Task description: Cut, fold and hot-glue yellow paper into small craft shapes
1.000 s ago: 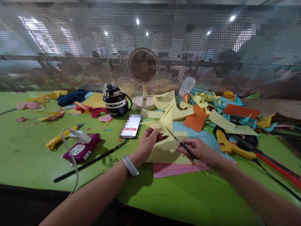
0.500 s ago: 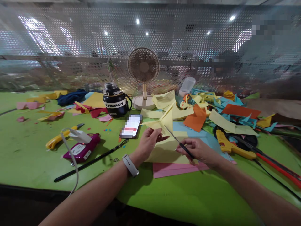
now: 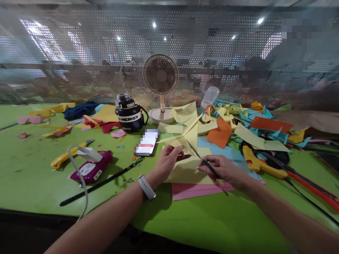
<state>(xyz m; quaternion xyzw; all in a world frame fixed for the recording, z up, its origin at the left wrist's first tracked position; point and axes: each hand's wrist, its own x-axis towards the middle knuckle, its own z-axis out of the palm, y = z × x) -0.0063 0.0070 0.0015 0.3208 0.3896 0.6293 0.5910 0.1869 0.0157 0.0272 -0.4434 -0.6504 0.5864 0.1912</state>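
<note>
My left hand (image 3: 169, 160) pinches a folded pale yellow paper (image 3: 191, 135) near its lower edge. The paper is raised above the table, with pointed flaps spreading left and upward. Dark-handled scissors (image 3: 209, 168) are in my right hand (image 3: 221, 169), their blades pointing up and left against the paper's lower right part. Whether the blades are parted is too small to tell. Beneath both hands lie a flat yellow sheet (image 3: 185, 173) and pink sheets (image 3: 185, 192), with a light blue sheet (image 3: 235, 160) to the right.
Behind my hands are a phone (image 3: 148, 141), a black bottle (image 3: 129, 116) and a fan (image 3: 161, 76). A purple power socket (image 3: 92, 169) and yellow cutter (image 3: 65, 158) lie left. Paper scraps, an orange piece (image 3: 219, 132) and a yellow glue gun (image 3: 258, 164) lie right.
The folded yellow paper has shifted slightly right, and its upright flap leans further right. Both hands stay nearly in place, still holding the paper and the scissors.
</note>
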